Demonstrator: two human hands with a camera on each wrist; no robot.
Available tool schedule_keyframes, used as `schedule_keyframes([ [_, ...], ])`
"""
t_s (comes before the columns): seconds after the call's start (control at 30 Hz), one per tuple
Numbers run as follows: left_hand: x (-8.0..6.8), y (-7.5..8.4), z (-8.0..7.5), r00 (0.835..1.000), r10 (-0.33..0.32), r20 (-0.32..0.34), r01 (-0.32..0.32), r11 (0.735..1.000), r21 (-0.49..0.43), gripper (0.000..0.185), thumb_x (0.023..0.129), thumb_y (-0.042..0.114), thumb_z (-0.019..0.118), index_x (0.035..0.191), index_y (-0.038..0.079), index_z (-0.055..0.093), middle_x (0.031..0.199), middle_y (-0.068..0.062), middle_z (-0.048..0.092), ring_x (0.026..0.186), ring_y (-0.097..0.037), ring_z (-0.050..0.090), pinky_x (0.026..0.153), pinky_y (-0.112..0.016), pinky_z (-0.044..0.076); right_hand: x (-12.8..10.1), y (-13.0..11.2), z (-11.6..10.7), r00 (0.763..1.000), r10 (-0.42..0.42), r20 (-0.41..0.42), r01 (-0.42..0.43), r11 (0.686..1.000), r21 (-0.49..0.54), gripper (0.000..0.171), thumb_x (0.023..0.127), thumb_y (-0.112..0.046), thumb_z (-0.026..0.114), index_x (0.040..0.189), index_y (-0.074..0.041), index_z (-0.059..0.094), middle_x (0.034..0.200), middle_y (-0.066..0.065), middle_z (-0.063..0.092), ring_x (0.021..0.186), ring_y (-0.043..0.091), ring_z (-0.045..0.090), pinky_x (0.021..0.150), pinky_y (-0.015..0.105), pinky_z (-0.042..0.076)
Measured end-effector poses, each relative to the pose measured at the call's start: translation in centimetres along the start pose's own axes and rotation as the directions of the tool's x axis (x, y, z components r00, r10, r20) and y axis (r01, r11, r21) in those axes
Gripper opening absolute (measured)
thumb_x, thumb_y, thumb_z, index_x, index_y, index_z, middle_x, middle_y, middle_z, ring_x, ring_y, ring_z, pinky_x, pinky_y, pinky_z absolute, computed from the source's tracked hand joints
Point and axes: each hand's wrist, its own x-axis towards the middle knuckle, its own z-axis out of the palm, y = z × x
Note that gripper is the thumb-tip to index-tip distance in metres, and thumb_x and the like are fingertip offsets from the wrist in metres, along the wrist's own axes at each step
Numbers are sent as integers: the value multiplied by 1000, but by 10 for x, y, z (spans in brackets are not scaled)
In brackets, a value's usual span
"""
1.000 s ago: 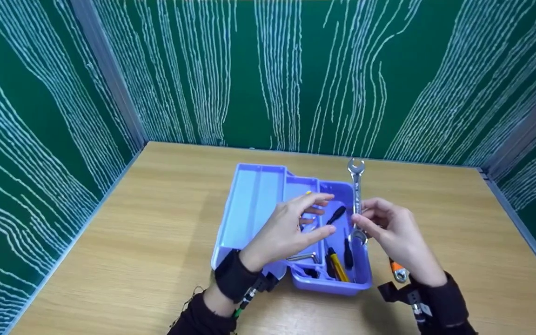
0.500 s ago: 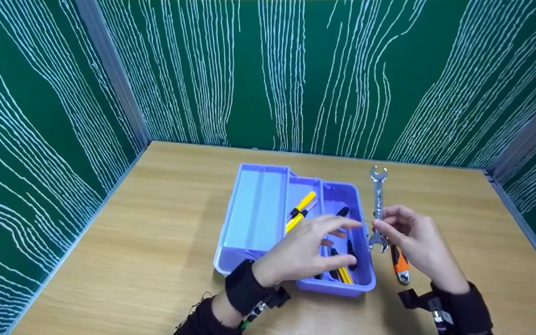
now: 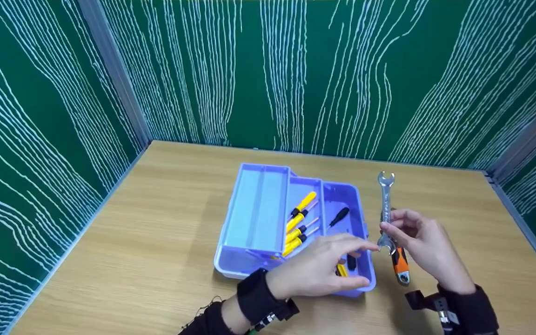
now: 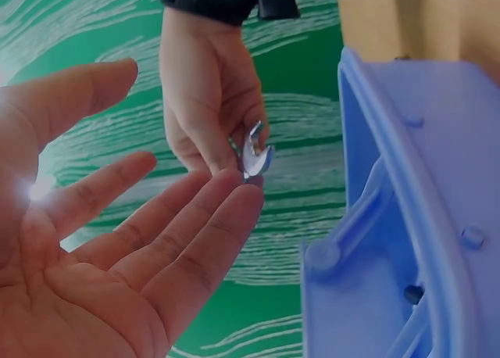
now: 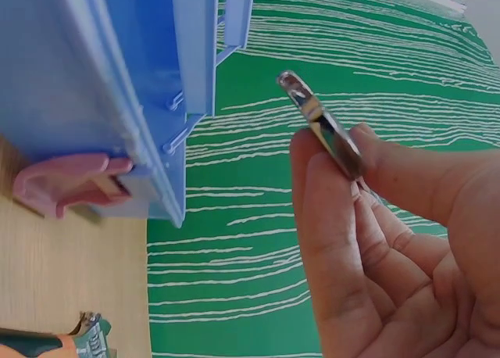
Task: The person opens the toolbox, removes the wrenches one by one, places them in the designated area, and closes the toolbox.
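My right hand pinches a silver double open-ended wrench between thumb and fingers, held upright beside the toolbox. In the right wrist view the wrench shows edge-on. My left hand is spread over the front of the purple toolbox, thumb and fingers apart and holding nothing. Its fingertips overlap the wrench's lower jaw in the head view. From the left wrist, the fingers look straight, palm facing the camera, tips close below the wrench end.
Several yellow-handled screwdrivers lie in the middle tray; a black-handled one is in the deep bin. The left tray is bare. An orange-and-black tool lies on the table right of the box. A pink latch projects from the box side.
My right hand has carried the wrench right and slightly nearer, from over the box to beside it. My left hand has moved right and nearer, uncovering the yellow screwdrivers.
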Motion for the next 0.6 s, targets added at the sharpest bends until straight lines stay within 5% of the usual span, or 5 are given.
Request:
schedule_keyframes([
  [0.27,2,4,13,996,7,85,-8,1000,17,52,97,41,64,145,26,50,144,11,56,130,2,49,106,-12,40,0,15,-7,999,37,-5,-37,999,-10,34,96,-31,67,112,-1,64,92,10,74,71,7,67,63,22,58],
  [0.6,3,7,29,985,87,148,-97,993,64,47,97,39,66,140,21,56,129,10,63,110,4,53,88,1,34,1,37,-13,995,102,21,-101,995,-17,42,97,-35,65,117,2,62,96,12,73,74,8,69,65,23,60],
])
